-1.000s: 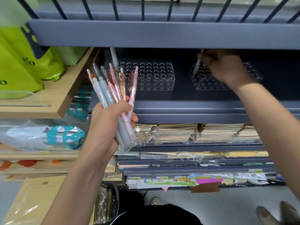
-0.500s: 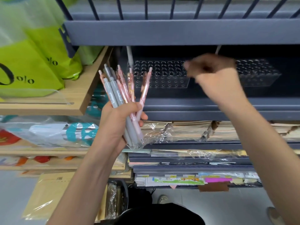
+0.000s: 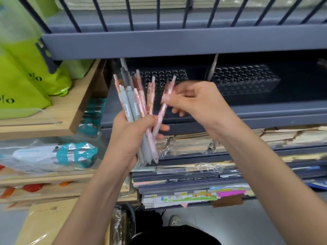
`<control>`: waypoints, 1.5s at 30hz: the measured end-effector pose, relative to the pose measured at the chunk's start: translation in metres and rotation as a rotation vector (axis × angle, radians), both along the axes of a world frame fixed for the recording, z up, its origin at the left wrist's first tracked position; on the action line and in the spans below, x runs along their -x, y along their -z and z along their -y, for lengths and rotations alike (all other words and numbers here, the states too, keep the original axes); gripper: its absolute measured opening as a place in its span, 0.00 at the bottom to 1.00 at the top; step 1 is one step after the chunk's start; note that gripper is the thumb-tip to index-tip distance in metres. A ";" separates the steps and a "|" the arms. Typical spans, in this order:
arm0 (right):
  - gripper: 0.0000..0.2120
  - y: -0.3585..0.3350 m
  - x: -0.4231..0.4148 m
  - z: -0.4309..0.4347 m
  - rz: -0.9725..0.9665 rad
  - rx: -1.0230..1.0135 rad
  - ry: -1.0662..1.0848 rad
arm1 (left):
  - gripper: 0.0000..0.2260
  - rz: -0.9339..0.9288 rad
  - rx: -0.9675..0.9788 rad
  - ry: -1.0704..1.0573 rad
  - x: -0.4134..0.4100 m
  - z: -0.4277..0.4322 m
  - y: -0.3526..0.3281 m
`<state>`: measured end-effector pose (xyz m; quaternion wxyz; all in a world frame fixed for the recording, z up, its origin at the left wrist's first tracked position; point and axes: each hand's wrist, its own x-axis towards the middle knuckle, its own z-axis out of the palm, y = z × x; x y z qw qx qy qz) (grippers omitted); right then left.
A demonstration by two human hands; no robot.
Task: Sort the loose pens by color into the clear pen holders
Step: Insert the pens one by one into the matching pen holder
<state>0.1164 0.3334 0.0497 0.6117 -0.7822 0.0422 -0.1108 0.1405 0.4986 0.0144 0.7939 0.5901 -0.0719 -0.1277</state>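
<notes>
My left hand (image 3: 131,133) grips a fanned bunch of pens (image 3: 134,105), several grey and several pink. My right hand (image 3: 196,101) pinches the upper part of one pink pen (image 3: 163,110) at the bunch's right side; its lower end still sits in my left hand. On the dark shelf behind stand two clear pen holders with rows of holes. The left holder (image 3: 169,76) has a grey pen (image 3: 123,63) upright at its left corner. The right holder (image 3: 247,80) has a pale pen (image 3: 213,67) standing at its left end.
A grey shelf front (image 3: 177,43) with vertical bars hangs low over the holders. Green bags (image 3: 23,71) sit on a wooden shelf (image 3: 58,119) to the left. Stacked paper and wrapped stationery (image 3: 203,142) fill the lower shelves.
My right hand left the right holder, where a pale pen now stands, and came down to the bunch. It now pinches a pink pen. The view shifted left.
</notes>
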 end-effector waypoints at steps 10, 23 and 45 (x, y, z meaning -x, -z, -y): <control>0.08 -0.012 0.005 0.100 0.545 -0.226 0.481 | 0.08 -0.089 0.016 -0.038 0.001 0.028 0.006; 0.16 -0.012 -0.040 0.140 0.115 0.622 0.456 | 0.09 -0.093 0.022 -0.089 0.003 0.043 0.006; 0.31 0.003 -0.025 0.156 -0.090 0.971 0.174 | 0.20 -0.075 0.059 -0.117 -0.009 0.042 0.004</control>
